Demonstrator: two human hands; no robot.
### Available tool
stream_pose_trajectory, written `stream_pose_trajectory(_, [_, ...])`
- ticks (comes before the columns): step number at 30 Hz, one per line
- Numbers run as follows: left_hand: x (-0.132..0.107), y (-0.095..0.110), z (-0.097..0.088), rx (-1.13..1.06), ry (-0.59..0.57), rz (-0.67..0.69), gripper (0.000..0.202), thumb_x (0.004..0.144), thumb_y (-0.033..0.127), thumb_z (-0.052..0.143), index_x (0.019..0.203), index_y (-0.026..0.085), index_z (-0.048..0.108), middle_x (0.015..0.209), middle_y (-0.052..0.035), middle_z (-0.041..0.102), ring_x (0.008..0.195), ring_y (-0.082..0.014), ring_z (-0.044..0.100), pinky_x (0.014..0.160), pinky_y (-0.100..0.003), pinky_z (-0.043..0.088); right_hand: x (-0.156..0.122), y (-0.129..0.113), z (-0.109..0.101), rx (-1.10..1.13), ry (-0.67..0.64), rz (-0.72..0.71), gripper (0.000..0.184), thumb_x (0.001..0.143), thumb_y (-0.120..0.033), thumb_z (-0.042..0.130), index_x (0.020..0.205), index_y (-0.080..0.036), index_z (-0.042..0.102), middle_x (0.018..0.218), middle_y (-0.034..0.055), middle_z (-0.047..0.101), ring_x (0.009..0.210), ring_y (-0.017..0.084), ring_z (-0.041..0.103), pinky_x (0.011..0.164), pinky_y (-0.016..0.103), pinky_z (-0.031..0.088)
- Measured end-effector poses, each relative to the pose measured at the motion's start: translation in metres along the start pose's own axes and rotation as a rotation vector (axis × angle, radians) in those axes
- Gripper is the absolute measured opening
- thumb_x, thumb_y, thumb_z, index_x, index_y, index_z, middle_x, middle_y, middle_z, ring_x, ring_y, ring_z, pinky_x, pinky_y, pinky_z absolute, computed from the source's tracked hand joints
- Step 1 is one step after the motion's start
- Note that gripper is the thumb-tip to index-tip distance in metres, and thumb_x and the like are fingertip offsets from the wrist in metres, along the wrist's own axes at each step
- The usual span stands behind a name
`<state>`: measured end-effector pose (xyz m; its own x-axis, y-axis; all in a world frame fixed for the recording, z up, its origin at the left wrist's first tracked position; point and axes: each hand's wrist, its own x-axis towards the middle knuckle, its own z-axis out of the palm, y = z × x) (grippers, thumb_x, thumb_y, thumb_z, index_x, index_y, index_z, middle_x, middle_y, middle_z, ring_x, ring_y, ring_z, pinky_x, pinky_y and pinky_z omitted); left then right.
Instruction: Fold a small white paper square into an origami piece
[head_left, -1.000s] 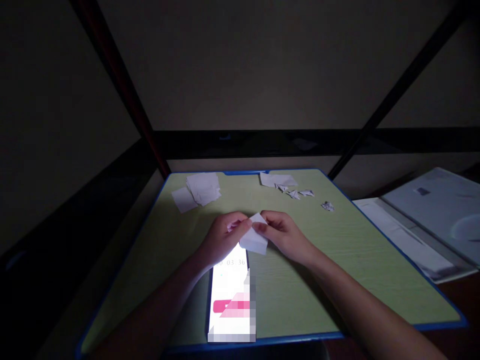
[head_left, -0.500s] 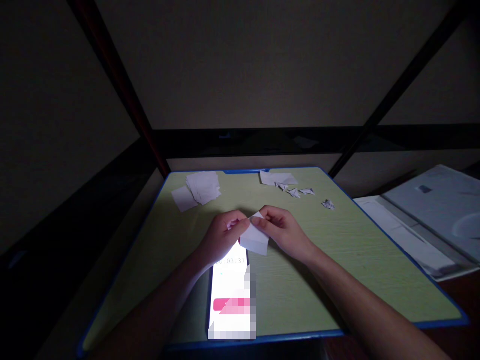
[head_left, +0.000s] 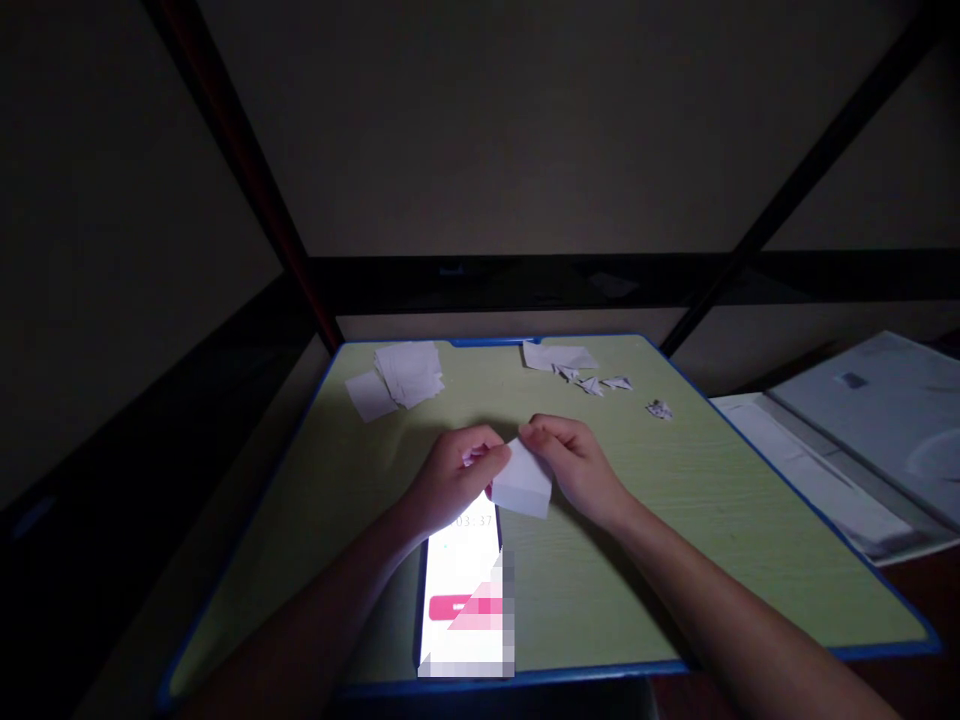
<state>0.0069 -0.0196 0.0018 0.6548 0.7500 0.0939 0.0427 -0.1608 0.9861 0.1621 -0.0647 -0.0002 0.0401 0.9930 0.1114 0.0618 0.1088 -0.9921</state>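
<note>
Both my hands hold one small white paper piece [head_left: 523, 482] above the green board [head_left: 697, 500]. My left hand [head_left: 454, 480] pinches its left edge with curled fingers. My right hand [head_left: 574, 465] grips its upper right corner with thumb and fingertips. The paper hangs just over the top of a lit phone [head_left: 465, 595] that lies on the board in front of me, showing a timer and a pink button.
A loose stack of white paper squares [head_left: 401, 375] lies at the board's far left. Several small folded paper pieces [head_left: 592, 382] and a flat sheet [head_left: 559, 356] lie at the far right, with a crumpled bit [head_left: 658, 409] beside them. Grey folders [head_left: 847, 440] sit right of the board.
Both hands shifted slightly to the right with the paper, and the paper now shows a broader flat face. The phone timer moved from 03:36 to 03:37.
</note>
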Motion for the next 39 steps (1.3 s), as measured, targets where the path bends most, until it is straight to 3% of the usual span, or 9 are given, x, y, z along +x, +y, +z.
stream_pose_trajectory(16, [0.0047,0.0013,-0.0067,0.073,0.14,0.004,0.025,0.08,0.029,0.049,0.06,0.014,0.051,0.05,0.0038,0.047,0.048,-0.008,0.046,0.046,-0.019,0.033,0.0017,0.0006,0.0003,-0.072,0.021,-0.019,0.032,0.086,-0.042,0.052,0.065,-0.017,0.052,0.05,-0.0056,0.044,0.046,0.008,0.039,0.043,0.021,0.028])
stream_pose_trajectory(23, [0.0043,0.0023,-0.0087,0.106,0.206,0.012,0.024,0.08,0.029,0.049,0.061,0.014,0.052,0.049,0.0034,0.048,0.046,-0.0081,0.047,0.044,-0.019,0.034,0.0022,0.001,-0.0004,-0.064,0.061,-0.053,0.023,0.084,-0.036,0.054,0.072,-0.017,0.055,0.051,-0.0056,0.046,0.046,0.009,0.041,0.043,0.022,0.029])
stream_pose_trajectory(29, [0.0059,-0.0006,-0.0064,0.053,0.213,-0.004,0.025,0.081,0.03,0.048,0.06,0.015,0.05,0.049,0.0035,0.048,0.045,-0.0081,0.047,0.043,-0.019,0.035,0.0034,0.0018,-0.0012,-0.046,0.082,-0.063,0.02,0.084,-0.034,0.054,0.073,-0.017,0.056,0.051,-0.0057,0.044,0.046,0.009,0.039,0.043,0.022,0.028])
stream_pose_trajectory(39, [0.0056,0.0005,-0.0045,-0.005,0.164,-0.045,0.026,0.082,0.032,0.048,0.064,0.014,0.051,0.053,0.0031,0.048,0.048,-0.0088,0.046,0.042,-0.019,0.034,0.004,0.0047,-0.0038,-0.042,0.06,-0.025,0.032,0.081,-0.042,0.06,0.063,-0.018,0.049,0.05,-0.0043,0.048,0.046,0.009,0.039,0.044,0.022,0.028])
